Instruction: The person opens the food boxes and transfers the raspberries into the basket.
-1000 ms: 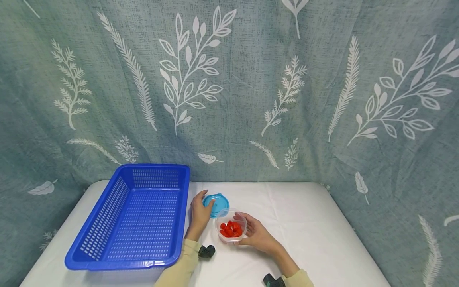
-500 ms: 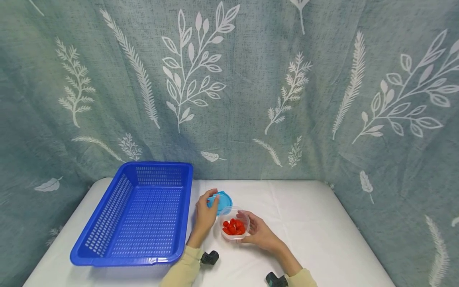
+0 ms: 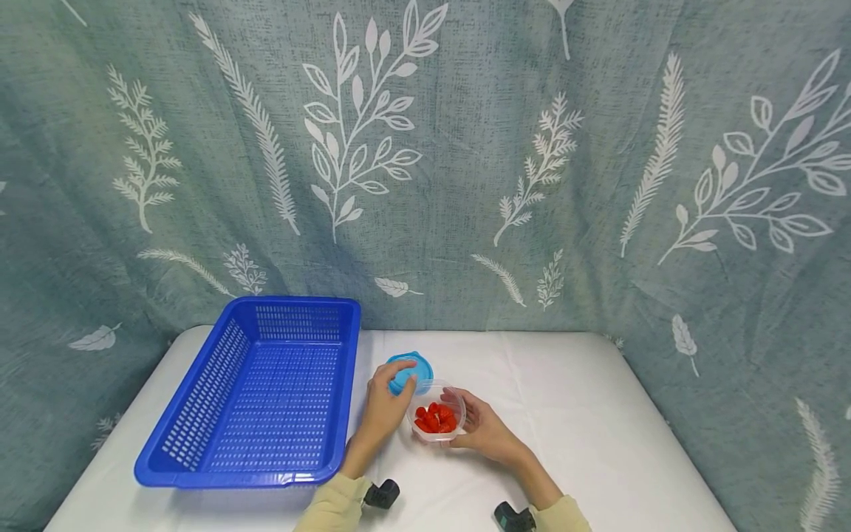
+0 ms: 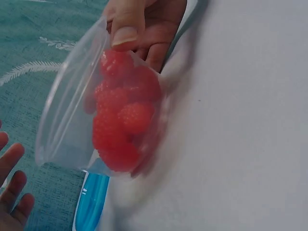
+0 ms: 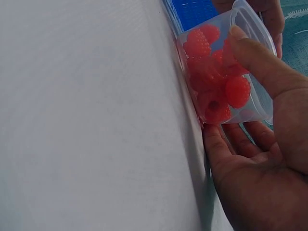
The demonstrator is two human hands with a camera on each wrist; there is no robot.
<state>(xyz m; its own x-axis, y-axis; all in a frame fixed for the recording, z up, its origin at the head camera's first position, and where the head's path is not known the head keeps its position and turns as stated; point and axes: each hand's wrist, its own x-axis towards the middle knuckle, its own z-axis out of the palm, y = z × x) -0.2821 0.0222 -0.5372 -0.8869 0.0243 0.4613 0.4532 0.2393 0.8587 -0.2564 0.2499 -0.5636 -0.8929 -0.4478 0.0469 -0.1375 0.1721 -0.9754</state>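
My right hand [image 3: 490, 437] holds a clear plastic container [image 3: 422, 393] at its right side. In the right wrist view the thumb lies against its wall and the fingers are on the far side. Several red raspberries [image 5: 211, 79] lie in the container, which looks close to the white tabletop. My left hand [image 3: 384, 408] is held to the left of the container, fingers spread and loosely bent. In the left wrist view its fingertips [image 4: 13, 185] are apart from the container. A round blue lid [image 3: 417, 369] lies just behind, partly hidden by the left hand and the container.
A large blue plastic basket [image 3: 272, 406] stands left of my left forearm. The white tablecloth [image 3: 585, 428] stretches to the right of the hands. A green leaf-patterned curtain [image 3: 452, 162] hangs behind the table.
My left hand has moved slightly nearer, from beside the lid toward the container. The right hand keeps its grip on the container. The head view has shifted slightly.
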